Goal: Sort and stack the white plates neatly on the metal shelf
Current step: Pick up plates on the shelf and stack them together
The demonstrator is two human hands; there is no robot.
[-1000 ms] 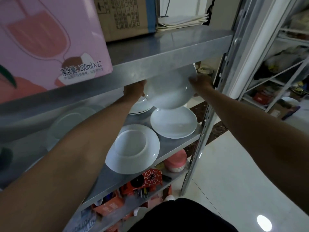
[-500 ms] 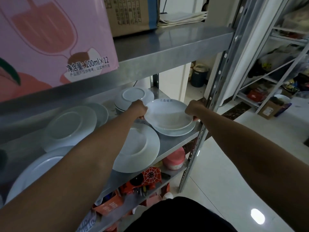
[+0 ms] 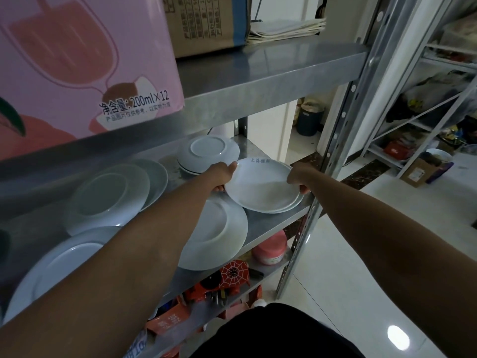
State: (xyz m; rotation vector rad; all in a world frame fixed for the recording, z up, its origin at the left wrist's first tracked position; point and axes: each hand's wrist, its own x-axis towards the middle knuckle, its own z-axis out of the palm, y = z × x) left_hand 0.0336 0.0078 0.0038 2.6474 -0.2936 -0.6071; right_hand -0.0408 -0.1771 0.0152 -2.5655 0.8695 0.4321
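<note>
A white plate with blue lettering [image 3: 260, 187] lies face up on another white plate at the right end of the metal shelf [image 3: 268, 228]. My left hand [image 3: 223, 174] grips its left rim and my right hand [image 3: 300, 177] grips its right rim. An upside-down white plate [image 3: 219, 233] lies just in front of it, partly under my left forearm. Behind sits a small stack of upside-down plates [image 3: 207, 153]. Further left lie overlapping upside-down plates [image 3: 111, 197] and a large one [image 3: 59, 262] at the near left.
The upper shelf carries a pink drink carton [image 3: 85, 63], a cardboard box [image 3: 206, 21] and folded papers [image 3: 284, 28]. The shelf's upright post [image 3: 333, 151] stands right beside my right hand. Below are a pink tub [image 3: 269, 249] and red items [image 3: 232, 275]. Another rack [image 3: 426, 99] stands at the right.
The plate held up tilted under the upper shelf a second ago has come down flat onto the plate at the shelf's right end. Both hands still hold its rim.
</note>
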